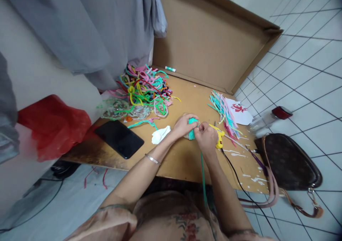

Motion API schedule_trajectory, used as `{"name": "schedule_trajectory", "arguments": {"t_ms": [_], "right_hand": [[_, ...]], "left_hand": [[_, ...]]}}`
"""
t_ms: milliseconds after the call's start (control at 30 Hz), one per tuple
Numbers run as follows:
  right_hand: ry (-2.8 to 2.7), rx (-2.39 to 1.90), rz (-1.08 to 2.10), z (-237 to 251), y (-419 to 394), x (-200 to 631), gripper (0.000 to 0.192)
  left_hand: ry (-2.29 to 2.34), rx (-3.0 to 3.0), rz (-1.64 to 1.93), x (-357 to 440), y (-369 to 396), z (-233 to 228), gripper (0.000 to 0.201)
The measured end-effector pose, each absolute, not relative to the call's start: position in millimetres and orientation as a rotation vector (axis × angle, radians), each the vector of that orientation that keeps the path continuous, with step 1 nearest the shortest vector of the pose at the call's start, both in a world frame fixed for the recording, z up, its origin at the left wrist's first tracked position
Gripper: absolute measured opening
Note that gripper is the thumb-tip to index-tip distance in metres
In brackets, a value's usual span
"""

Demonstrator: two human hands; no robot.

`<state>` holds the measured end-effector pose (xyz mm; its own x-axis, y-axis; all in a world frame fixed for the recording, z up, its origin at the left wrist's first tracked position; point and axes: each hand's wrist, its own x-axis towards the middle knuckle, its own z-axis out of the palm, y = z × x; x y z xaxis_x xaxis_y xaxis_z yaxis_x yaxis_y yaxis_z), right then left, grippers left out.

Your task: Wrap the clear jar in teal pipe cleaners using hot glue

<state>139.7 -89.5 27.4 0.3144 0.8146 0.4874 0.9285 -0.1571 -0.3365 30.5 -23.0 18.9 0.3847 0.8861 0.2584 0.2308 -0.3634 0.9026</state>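
Observation:
Both hands meet over the middle of the wooden table (184, 159). My left hand (183, 125) holds a small teal piece (191, 127) made of wound pipe cleaner. My right hand (205, 137) pinches the same teal piece from the right side. A long teal strand (203, 178) runs from the hands down toward my lap. A yellow glue gun (219, 136) lies just right of my right hand, partly hidden by it. A crumpled white tissue (160, 134) lies left of my left wrist.
A tangled heap of coloured pipe cleaners (145, 89) lies at the back left, and a bundle of straight ones (224, 113) at the right. A black phone (119, 138), red bag (52, 125), brown handbag (287, 164), jar with red lid (269, 118) and cardboard sheet (211, 38) surround the table.

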Motion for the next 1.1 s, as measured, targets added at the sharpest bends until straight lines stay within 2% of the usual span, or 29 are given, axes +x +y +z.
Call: {"name": "schedule_trajectory", "arguments": {"t_ms": [633,900,1100], "right_hand": [[-1.389,-1.865,-0.120,12.5,-100.4,132.1,0.019],[-1.482,-1.769,-0.134,6.8,-111.8,133.2,0.008],[-1.602,-1.685,-0.130,0.7,-116.6,140.6,0.015]], "left_hand": [[1.013,1.816,0.998,31.5,-23.7,16.0,0.029],[1.004,1.814,0.991,29.5,-20.1,14.4,0.026],[0.971,1.790,0.989,28.3,-17.9,11.9,0.028]]}}
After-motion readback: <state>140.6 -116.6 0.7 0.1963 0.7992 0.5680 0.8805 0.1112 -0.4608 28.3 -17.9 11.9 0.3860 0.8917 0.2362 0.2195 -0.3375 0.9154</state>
